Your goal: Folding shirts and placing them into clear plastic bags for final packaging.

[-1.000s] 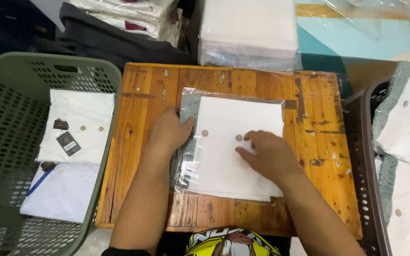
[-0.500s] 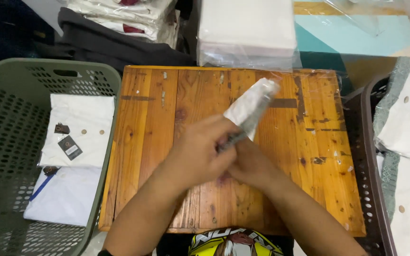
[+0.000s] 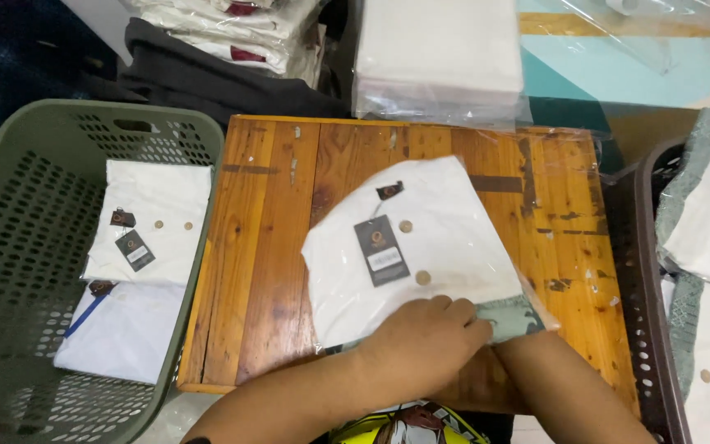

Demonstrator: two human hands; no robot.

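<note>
1. Left hand (image 3: 421, 341) grip clamps the near edge of the bagged white shirt (image 3: 412, 247); right hand is hidden beneath, grip cannot tell.
2. Shirt lies face-up, mid worktop (image 3: 273, 247).
3. Likely bag-closing step; next needs a flat fold.

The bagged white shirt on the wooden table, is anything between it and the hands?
No. The left hand rests right on the near edge of the bagged white shirt, which lies on the wooden table. The right hand is mostly hidden beneath the left hand at that same edge, so its grip cannot be seen. Nothing visible lies between.
</note>
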